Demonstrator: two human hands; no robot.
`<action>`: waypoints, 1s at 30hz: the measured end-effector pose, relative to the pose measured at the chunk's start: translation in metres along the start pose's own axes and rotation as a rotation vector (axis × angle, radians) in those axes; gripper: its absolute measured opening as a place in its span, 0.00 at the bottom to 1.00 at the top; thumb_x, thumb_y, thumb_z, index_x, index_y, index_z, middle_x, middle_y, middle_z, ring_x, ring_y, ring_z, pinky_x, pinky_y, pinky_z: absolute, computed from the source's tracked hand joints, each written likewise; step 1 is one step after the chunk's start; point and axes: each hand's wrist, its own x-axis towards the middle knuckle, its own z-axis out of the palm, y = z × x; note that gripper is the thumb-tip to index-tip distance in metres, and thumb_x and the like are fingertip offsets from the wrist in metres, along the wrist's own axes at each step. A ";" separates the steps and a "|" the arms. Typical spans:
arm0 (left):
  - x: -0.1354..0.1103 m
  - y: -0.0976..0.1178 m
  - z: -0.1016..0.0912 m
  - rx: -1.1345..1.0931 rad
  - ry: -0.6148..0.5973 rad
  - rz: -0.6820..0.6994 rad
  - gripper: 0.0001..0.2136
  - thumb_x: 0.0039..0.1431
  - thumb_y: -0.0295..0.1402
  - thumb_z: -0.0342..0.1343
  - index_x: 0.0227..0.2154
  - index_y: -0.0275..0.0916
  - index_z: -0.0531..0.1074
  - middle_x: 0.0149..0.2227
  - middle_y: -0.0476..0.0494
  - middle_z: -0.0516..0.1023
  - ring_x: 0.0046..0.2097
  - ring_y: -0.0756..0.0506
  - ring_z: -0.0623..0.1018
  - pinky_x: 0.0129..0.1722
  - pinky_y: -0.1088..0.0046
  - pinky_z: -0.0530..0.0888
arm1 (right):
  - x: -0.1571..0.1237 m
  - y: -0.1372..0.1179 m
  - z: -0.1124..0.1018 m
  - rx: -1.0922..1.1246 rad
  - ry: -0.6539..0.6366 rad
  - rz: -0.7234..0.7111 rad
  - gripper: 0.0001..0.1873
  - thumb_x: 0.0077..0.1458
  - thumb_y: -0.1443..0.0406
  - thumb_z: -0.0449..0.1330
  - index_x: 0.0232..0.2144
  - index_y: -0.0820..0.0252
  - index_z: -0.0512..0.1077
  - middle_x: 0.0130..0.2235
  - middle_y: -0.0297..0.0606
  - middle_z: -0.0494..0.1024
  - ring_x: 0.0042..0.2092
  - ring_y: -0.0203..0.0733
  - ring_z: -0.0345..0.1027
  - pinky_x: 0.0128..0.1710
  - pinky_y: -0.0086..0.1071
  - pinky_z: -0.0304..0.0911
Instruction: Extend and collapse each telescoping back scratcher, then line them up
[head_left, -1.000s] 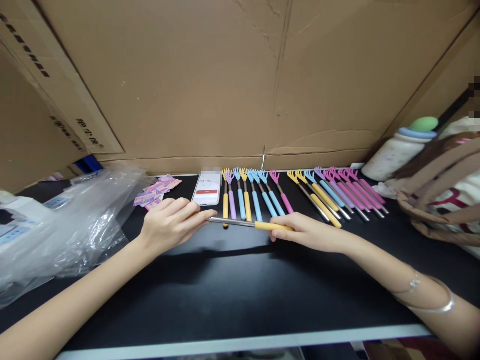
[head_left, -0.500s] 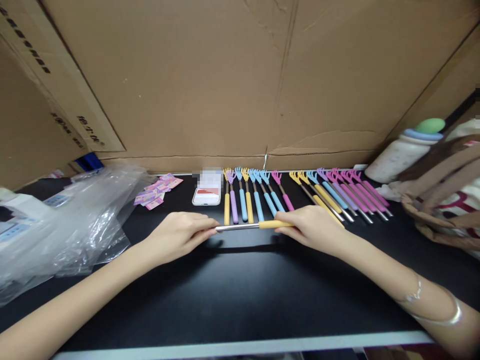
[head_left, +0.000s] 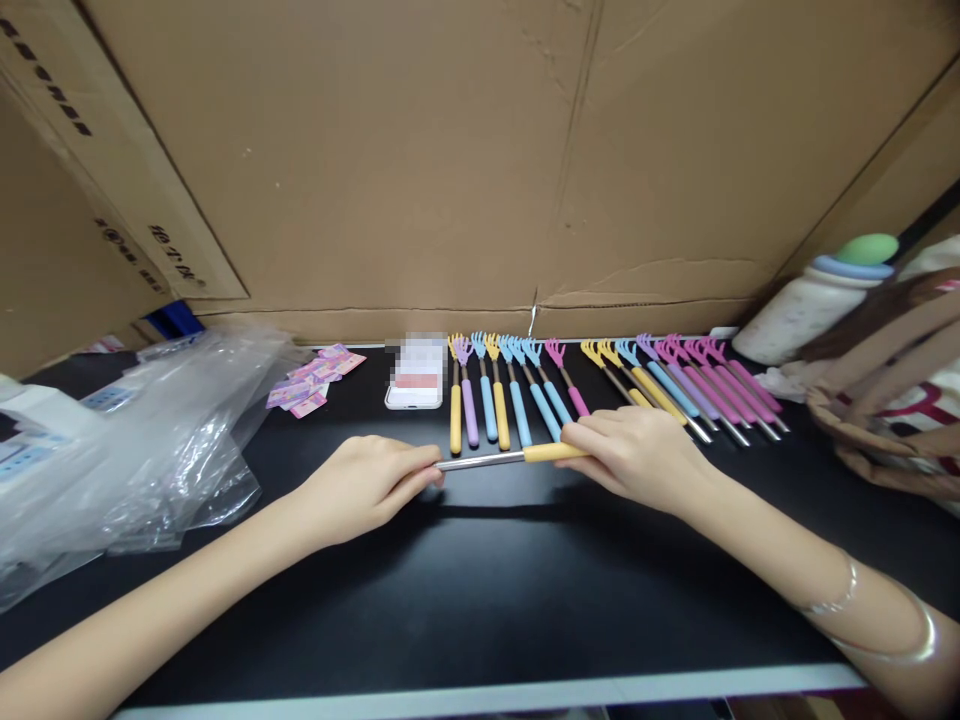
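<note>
I see black print on cardboard flap [head_left: 112, 190] at left, too skewed and blurred to read. Phone [head_left: 415, 375] screen blurred out. Pink slips [head_left: 311, 380] too small to read.

1. Left hand [head_left: 364, 485]: bare. No glove, ring or watch shows on it.
2. Left forearm: bare along its whole visible length. No sleeve or cuff reaches the part in view behind the hand.
3. Right hand [head_left: 637, 455]: bare. No glove or ring shows on it.
4. Right forearm: bare, no sleeve in view. Two thin silver-coloured bangles [head_left: 885, 625] sit behind the right hand; the one nearer the hand is slimmer, the farther one is a broader band.
</note>
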 end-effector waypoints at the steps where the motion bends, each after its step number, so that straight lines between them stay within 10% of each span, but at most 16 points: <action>1: 0.000 -0.001 0.001 0.069 0.052 0.010 0.17 0.67 0.37 0.36 0.29 0.41 0.68 0.26 0.50 0.74 0.27 0.49 0.74 0.27 0.77 0.62 | 0.000 -0.001 0.000 0.004 0.001 0.006 0.21 0.63 0.56 0.46 0.23 0.59 0.65 0.21 0.32 0.71 0.22 0.32 0.63 0.24 0.30 0.44; 17: 0.002 -0.021 0.005 0.652 0.803 0.388 0.05 0.60 0.33 0.53 0.33 0.39 0.72 0.20 0.54 0.71 0.23 0.51 0.66 0.22 0.73 0.57 | 0.004 -0.021 -0.003 0.419 -0.387 0.227 0.15 0.61 0.54 0.47 0.28 0.57 0.63 0.20 0.30 0.67 0.22 0.35 0.60 0.24 0.26 0.44; 23: 0.000 -0.026 0.002 0.731 0.877 0.452 0.05 0.58 0.33 0.56 0.34 0.39 0.73 0.19 0.55 0.71 0.22 0.52 0.64 0.22 0.73 0.56 | 0.007 -0.028 -0.009 0.677 -0.477 0.276 0.20 0.62 0.52 0.45 0.26 0.58 0.63 0.23 0.31 0.68 0.23 0.33 0.58 0.24 0.25 0.47; 30: 0.003 -0.025 0.005 0.709 0.759 0.435 0.05 0.59 0.33 0.56 0.34 0.39 0.73 0.19 0.54 0.70 0.23 0.52 0.66 0.22 0.73 0.56 | 0.004 -0.023 0.009 0.370 -0.404 0.273 0.18 0.61 0.52 0.46 0.29 0.56 0.66 0.21 0.31 0.68 0.23 0.36 0.62 0.24 0.26 0.42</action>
